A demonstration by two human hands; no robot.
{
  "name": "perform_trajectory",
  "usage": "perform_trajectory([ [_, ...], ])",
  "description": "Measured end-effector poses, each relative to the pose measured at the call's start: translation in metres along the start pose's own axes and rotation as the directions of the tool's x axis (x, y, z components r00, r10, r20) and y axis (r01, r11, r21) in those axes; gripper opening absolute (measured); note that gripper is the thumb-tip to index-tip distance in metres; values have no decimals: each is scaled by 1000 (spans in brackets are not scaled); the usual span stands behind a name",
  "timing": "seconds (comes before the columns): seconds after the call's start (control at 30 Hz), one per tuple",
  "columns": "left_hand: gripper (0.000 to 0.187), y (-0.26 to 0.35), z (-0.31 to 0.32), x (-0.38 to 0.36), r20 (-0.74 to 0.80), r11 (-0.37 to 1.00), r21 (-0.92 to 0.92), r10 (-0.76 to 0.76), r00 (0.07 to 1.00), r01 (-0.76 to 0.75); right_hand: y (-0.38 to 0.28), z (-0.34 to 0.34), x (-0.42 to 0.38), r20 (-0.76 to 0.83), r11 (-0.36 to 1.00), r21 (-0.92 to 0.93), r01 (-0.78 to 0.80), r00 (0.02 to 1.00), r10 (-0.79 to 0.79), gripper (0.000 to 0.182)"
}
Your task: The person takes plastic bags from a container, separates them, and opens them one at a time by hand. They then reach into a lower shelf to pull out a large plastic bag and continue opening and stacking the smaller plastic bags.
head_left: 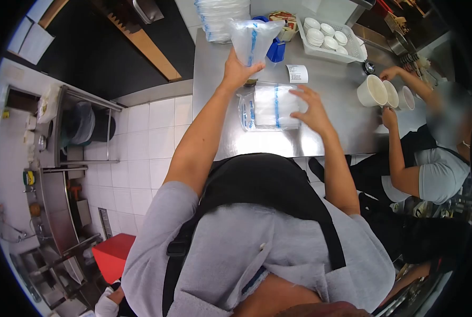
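My left hand (239, 72) is closed around the lower part of a clear plastic bag (253, 39) with a blue printed strip, held up over the far side of the steel counter. Flat on the counter in front of me lies a pack of clear plastic bags (266, 105) with similar blue printing. My right hand (311, 110) is at the right edge of that pack, fingers apart and curved, with nothing held in them. Just beyond the fingertips is a printed paper slip (298, 73).
A white basket of small white cups (327, 57) stands at the back right. To its left are a blue container (276, 50) and a tall stack of plastic bags (214, 20). At the right, a person's hands (388, 117) touch several paper tubs (373, 91) on the steel counter (341, 129).
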State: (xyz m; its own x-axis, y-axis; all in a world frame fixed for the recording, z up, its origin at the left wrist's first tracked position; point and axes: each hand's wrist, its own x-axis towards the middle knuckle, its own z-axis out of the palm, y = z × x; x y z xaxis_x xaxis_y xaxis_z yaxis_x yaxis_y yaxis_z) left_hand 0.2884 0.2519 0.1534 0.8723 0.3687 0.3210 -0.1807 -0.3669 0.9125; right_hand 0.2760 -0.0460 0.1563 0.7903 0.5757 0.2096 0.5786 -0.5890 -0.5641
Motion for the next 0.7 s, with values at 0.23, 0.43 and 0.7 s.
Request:
perform_trajectory([
  [0.23,72,-3,16,-92,-50,966,249,77,996,-62,41,75,-21,-47,998,61,-4,999,7,24],
  [0.43,38,-15,27,-120,406,796,516,96,909,-315,33,75,-17,-127,990,144,-6,992,24,16],
  [0.7,11,-17,16,-107,460,900,351,75,885,-259,15,48,-13,-48,985,173,7,999,2,19],
])
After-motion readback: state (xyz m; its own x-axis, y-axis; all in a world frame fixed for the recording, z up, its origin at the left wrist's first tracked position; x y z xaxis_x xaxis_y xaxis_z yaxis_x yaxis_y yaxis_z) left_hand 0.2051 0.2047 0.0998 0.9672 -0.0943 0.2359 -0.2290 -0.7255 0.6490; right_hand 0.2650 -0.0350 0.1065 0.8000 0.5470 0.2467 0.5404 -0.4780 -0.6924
